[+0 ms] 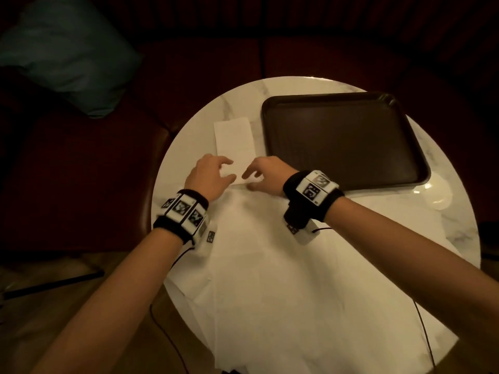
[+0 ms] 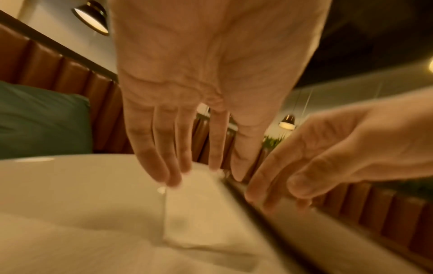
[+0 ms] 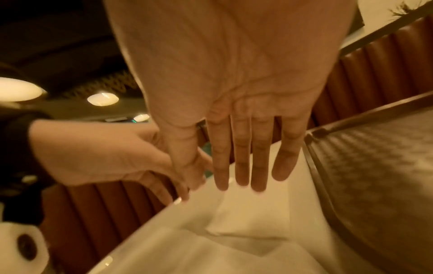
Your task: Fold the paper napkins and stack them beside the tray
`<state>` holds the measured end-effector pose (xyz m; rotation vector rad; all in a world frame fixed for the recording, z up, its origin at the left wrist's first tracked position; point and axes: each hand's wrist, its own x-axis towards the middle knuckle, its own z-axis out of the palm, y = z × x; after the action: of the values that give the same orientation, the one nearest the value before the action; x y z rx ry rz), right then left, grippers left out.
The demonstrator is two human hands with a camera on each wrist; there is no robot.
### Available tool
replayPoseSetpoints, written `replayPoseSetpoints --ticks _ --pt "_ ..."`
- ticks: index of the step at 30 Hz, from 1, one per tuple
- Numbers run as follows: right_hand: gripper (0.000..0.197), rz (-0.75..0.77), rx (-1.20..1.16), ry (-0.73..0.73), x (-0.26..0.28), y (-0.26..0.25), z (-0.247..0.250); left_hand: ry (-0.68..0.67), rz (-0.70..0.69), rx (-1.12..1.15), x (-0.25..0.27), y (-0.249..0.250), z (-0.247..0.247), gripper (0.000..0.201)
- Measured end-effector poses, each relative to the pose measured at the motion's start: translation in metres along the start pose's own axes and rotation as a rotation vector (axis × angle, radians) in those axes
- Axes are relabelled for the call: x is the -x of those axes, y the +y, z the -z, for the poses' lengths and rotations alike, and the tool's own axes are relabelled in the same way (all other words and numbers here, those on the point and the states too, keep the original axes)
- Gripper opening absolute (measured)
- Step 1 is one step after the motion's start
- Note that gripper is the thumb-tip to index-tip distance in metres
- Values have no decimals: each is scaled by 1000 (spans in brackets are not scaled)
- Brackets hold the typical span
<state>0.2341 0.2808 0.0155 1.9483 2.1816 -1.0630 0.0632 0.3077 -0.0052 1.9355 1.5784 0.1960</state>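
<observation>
Currently a folded napkin (image 1: 234, 139) is seen lying flat on the round marble bench (image 1: 189, 136), just beside the left edge of the dark tray (image 1: 343, 139). Its long side runs away from the person, parallel to that tray edge. Both hands are held over its near end. The left hand (image 1: 209, 174) is placed at the near left corner, the right hand (image 1: 266, 172) at the near right corner, and a narrow strip of white paper is visible between them.

From the left wrist view, the left grip is shown apart: the fingers (image 2: 161, 148) are straight and spread, pointing down, with the tips at or just above the far part of the napkin (image 2: 201, 209). Whether they touch the paper cannot be told, since the picture is blurred. From the right wrist view, the right grip is likewise shown apart, its fingers (image 3: 241, 157) extended side by side above the napkin (image 3: 253, 213), with nothing held.

Nearer the person, loose unfolded napkins (image 1: 283, 265) are spread across the bench, under both wrists. A green cushion (image 1: 67, 49) is seen on the seat at upper left.
</observation>
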Motion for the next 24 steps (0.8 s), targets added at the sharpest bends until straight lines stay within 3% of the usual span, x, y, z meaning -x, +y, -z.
replayPoseSetpoints --ticks 4,7,9,13,16,21,24 --pt "27 -18 60 -139 62 -9 -11 -153 -63 68 71 1 -8 25" --pt "35 -74 116 -296 91 -11 -49 -334 -97 -37 112 0 -37 34" --pt "49 -106 169 -331 102 -10 -71 -381 -113 -158 129 -1 -58 45" --pt "65 -86 279 -245 113 -5 -96 -338 -111 -315 144 3 -83 62" --pt "65 -85 270 -163 115 -4 -106 -286 -99 -370 146 7 -86 55" --pt "40 -44 277 -105 122 1 -103 -262 -113 -253 148 12 -79 22" --pt "25 -38 113 -144 134 7 -87 -298 -97 4 155 17 -60 17"
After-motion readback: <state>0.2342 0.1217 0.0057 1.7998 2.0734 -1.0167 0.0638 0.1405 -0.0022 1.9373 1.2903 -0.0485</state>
